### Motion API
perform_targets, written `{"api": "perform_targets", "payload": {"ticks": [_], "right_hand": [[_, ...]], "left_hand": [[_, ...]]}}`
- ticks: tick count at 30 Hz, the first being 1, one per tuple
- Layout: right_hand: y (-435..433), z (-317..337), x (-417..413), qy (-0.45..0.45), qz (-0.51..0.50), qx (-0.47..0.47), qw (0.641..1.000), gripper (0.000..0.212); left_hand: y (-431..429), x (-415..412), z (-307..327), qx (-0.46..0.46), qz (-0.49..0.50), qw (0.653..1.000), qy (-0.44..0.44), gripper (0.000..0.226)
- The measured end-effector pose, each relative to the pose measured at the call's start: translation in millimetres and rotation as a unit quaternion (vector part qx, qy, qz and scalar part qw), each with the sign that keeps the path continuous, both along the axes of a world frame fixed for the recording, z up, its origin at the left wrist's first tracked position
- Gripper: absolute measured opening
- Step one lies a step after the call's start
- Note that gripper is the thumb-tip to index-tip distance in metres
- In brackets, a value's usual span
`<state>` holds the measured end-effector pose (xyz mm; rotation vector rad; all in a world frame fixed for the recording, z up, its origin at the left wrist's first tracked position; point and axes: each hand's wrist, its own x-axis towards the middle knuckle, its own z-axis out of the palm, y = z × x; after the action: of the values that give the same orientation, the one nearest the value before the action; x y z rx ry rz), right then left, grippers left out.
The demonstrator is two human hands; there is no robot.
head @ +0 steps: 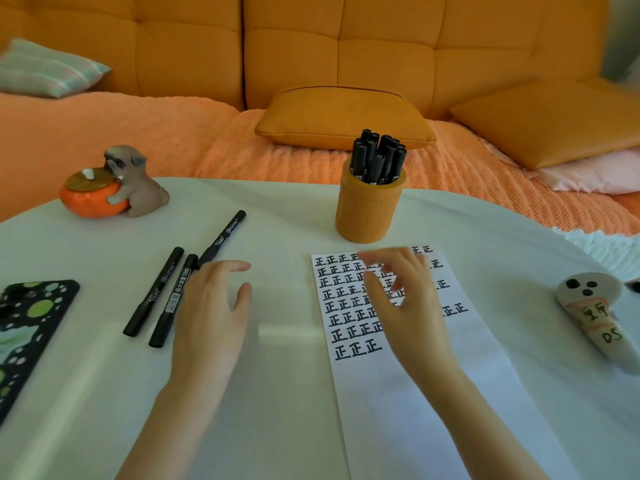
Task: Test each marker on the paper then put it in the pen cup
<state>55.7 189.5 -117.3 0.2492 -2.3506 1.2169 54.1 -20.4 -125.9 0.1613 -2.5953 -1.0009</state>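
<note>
Grips hover spread and empty (left hand beside markers, right hand over paper).

Empty hands hover; 3 markers beside paper

Two bare forearms show in the lower half of the frame, each cut off by the bottom edge before the elbow. The left hand lies left of centre, the right hand right of centre. Both hands and both wrists are bare. The fingers are slender, with rounded tips. The left hand is fairly sharp in outline. The right hand's fingers are smeared by blur, so their nails cannot be made out.
</note>
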Motion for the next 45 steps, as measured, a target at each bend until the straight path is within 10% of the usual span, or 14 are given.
{"api": "perform_targets", "payload": {"ticks": [22,32,38,45], "right_hand": [[-1,-1,20,-0.140,-0.001,-0.116,0.983,0.021],[2,-3,18,-0.177,-0.006,-0.111,0.978,0.015],[-2,8,17,-0.263,0.055,-0.294,0.917,0.040],[-4,10,20,-0.262,0.067,-0.322,0.907,0.021]], "left_hand": [[-16,-74,-12,-0.183,0.051,0.979,-0.070,0.033],[13,-29,16,0.030,-0.028,0.996,0.073,0.030],[44,16,29,0.229,-0.200,0.952,-0.030,0.034],[54,33,16,0.192,-0.235,0.948,-0.098,0.024]]}}
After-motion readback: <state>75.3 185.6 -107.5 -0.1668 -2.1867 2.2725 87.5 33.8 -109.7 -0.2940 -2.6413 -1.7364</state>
